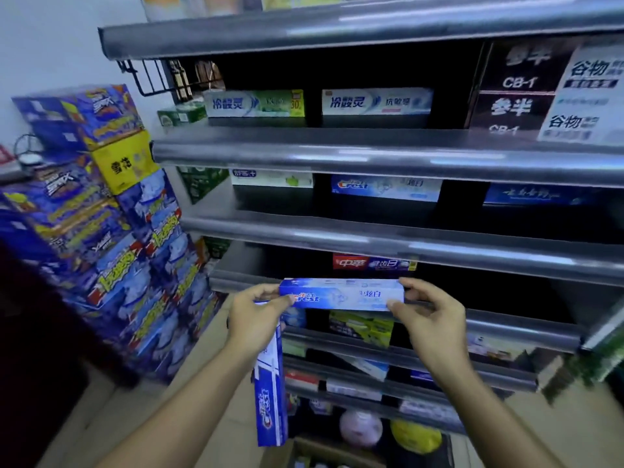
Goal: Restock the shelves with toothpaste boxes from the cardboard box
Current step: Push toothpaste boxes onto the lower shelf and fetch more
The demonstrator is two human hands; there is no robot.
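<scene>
A blue and white Crest toothpaste box point(341, 294) is held level in front of the grey shelf unit point(371, 153), between both hands. My left hand point(258, 319) pinches its left end and also grips a second blue toothpaste box point(270, 393) that hangs down upright from the palm. My right hand point(429, 315) pinches the right end with thumb and fingers. Another Crest box point(385, 188) lies on the middle shelf. The cardboard box point(310, 452) shows at the bottom edge, below the hands.
Other toothpaste boxes point(376, 102) line the upper shelves, with a red and blue box point(373, 264) just behind the held one. Stacked blue and yellow cartons point(111, 231) stand on the floor at left. Two balls point(361, 427) lie under the lowest shelf.
</scene>
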